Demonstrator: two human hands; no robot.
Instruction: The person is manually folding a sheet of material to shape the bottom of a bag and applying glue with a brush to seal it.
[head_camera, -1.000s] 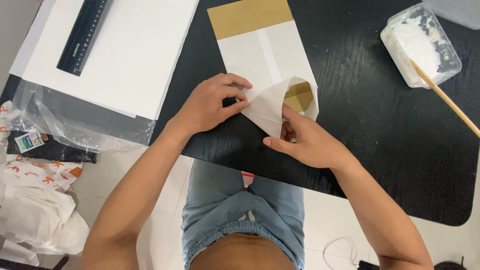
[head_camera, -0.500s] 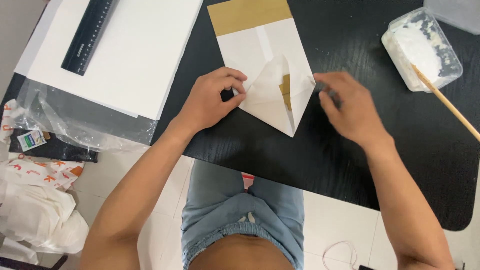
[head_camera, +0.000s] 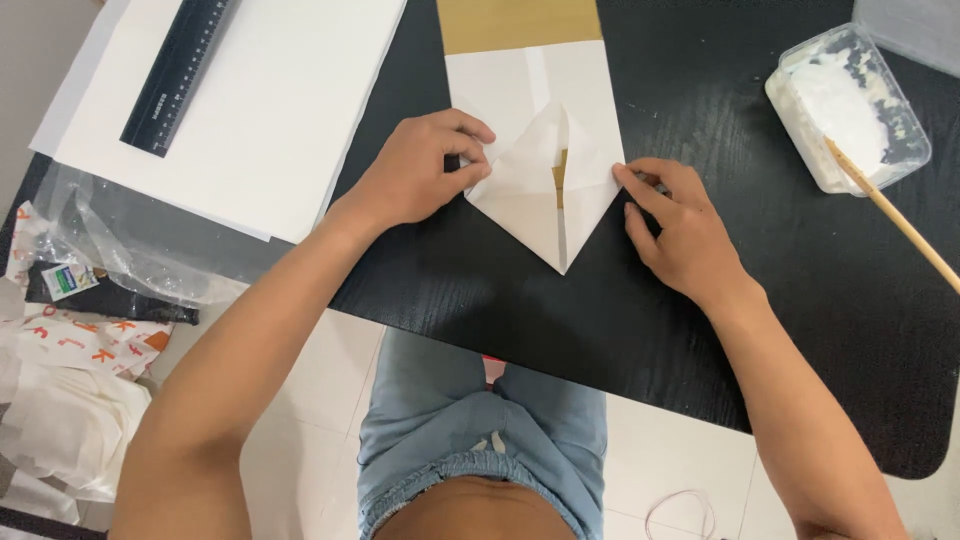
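A white paper piece (head_camera: 530, 150) with a brown strip at its far end lies on the black table (head_camera: 760, 300). Its near end is folded into a downward point, two flaps meeting at a centre seam. My left hand (head_camera: 425, 170) pinches the left corner of the fold. My right hand (head_camera: 680, 225) presses its fingertips on the right corner of the fold.
White sheets (head_camera: 270, 100) with a black ruler (head_camera: 178, 72) lie at the upper left. A clear plastic tub of white paste (head_camera: 845, 110) with a wooden stick (head_camera: 895, 215) stands at the upper right. Plastic bags (head_camera: 70, 330) sit on the floor at the left.
The folded flaps have been flattened into a point. My right hand moved from the fold's middle out to the right, then back onto the right corner. My left hand stayed on the left corner.
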